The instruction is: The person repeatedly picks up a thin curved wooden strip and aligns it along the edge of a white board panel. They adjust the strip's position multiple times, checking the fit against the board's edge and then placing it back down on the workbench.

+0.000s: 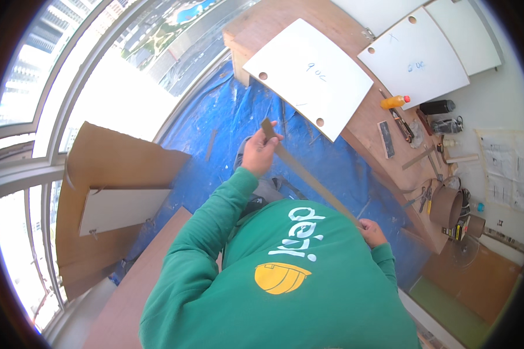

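Note:
A long, thin brown strip (pixel 311 181), wood by its look, runs slantwise in front of my body. My left hand (pixel 258 153) is closed around it close to its upper end, which sticks out past the fingers. At the lower end, my right hand (pixel 372 232) pinches the strip near my waist. The nearest thing beyond the hands is a white panel (pixel 311 81) with round holes and blue handwriting, lying on the wooden workbench (pixel 355 125) and overhanging its near edge.
A second white panel (pixel 414 61) lies farther right, by an orange bottle (pixel 395 102). Hand tools, among them pliers (pixel 428 200), and a grey block (pixel 385 139) lie along the bench. Blue sheeting (pixel 206 110) covers the floor. Brown cardboard (pixel 108 151) leans by the window at left.

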Available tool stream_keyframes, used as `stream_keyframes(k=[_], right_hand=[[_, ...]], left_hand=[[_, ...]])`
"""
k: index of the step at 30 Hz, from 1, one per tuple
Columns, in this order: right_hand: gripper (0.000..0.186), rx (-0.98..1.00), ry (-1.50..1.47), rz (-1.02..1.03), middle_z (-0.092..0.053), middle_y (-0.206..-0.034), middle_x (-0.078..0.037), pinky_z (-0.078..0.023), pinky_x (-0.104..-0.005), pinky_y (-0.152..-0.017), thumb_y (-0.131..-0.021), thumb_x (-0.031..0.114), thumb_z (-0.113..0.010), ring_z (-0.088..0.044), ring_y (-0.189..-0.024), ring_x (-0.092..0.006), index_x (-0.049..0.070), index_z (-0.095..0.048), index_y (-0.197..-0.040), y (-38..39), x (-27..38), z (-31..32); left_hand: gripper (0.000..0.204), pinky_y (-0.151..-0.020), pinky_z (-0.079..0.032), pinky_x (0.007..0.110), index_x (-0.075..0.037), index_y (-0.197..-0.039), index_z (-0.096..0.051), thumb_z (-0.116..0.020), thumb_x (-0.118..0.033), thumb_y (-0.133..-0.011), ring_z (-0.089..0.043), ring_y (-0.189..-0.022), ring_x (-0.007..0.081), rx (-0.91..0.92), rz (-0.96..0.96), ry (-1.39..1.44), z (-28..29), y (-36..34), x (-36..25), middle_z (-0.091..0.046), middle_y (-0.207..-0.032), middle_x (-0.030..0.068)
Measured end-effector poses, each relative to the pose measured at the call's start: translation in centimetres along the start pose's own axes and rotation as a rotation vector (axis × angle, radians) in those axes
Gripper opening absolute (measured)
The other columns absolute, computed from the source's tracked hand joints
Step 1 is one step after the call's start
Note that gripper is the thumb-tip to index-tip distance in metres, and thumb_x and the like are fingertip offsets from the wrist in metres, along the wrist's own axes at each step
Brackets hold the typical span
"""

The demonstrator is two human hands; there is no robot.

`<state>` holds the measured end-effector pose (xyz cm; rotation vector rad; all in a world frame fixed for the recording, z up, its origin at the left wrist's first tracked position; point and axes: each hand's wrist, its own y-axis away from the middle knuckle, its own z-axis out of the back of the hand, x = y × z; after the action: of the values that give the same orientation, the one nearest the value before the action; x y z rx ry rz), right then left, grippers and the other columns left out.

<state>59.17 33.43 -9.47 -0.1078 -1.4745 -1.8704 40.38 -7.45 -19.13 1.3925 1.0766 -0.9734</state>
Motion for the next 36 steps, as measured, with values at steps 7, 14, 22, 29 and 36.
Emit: stream_keyframes(k=[7, 14, 22, 29, 36], right_hand=[[0.038, -0.332, -0.099, 0.366, -0.063, -0.088, 0.001, -0.047, -0.0305, -0.071, -0.082, 0.023, -0.087, -0.055, -0.078, -0.0096, 0.003, -0.073, -0.112, 1.7, 6.4, 0.6], [0.043, -0.536, -0.469, 0.442, -0.065, -0.085, 0.000, -0.046, -0.0247, -0.063, -0.092, 0.034, -0.082, -0.053, -0.069, -0.0077, 0.001, -0.075, -0.118, 3.0, 7.6, 0.3], [0.041, -0.184, -0.467, 0.240, -0.051, -0.068, 0.006, -0.037, -0.0248, -0.053, -0.103, 0.038, -0.069, -0.044, -0.062, -0.0057, -0.001, -0.077, -0.114, 3.9, 3.6, 0.1], [0.038, -0.174, -0.653, 0.463, -0.053, -0.073, 0.006, -0.037, -0.0245, -0.056, -0.100, 0.032, -0.072, -0.044, -0.064, -0.0057, 0.003, -0.075, -0.125, 5.8, 4.3, -0.4], [0.032, 0.100, -0.466, 0.599, -0.078, -0.109, -0.011, -0.052, -0.0322, -0.093, -0.096, 0.026, -0.077, -0.068, -0.100, -0.0184, 0.005, -0.078, -0.120, 6.7, 3.9, 0.4]], left_hand=[[0.050, -0.091, -0.058, 0.035, 0.006, -0.151, -0.040, -0.055, -0.003, -0.104, -0.069, -0.103, 0.0195, -0.072, -0.042, 0.115, 2.3, -3.9, -4.3, -0.071, -0.115, 0.0130], [0.055, -0.090, -0.060, 0.037, 0.003, -0.156, -0.033, -0.054, -0.014, -0.108, -0.069, -0.101, 0.0209, -0.035, -0.083, 0.074, 1.1, -5.8, -8.7, -0.070, -0.116, 0.0129], [0.056, -0.091, -0.061, 0.044, 0.004, -0.150, -0.038, -0.056, -0.029, -0.109, -0.070, -0.104, 0.0298, 0.033, -0.017, 0.205, -1.4, -5.8, -13.0, -0.065, -0.112, 0.0142], [0.037, -0.080, -0.059, 0.039, -0.001, -0.123, -0.058, -0.061, -0.034, -0.106, -0.071, -0.096, 0.0259, 0.024, 0.093, 0.136, -1.4, -7.1, -13.0, -0.065, -0.107, 0.0108], [0.039, -0.078, -0.055, 0.038, -0.003, -0.123, -0.059, -0.064, -0.037, -0.105, -0.067, -0.091, 0.0243, 0.066, 0.207, 0.224, -0.7, -8.2, -11.3, -0.065, -0.104, 0.0092]])
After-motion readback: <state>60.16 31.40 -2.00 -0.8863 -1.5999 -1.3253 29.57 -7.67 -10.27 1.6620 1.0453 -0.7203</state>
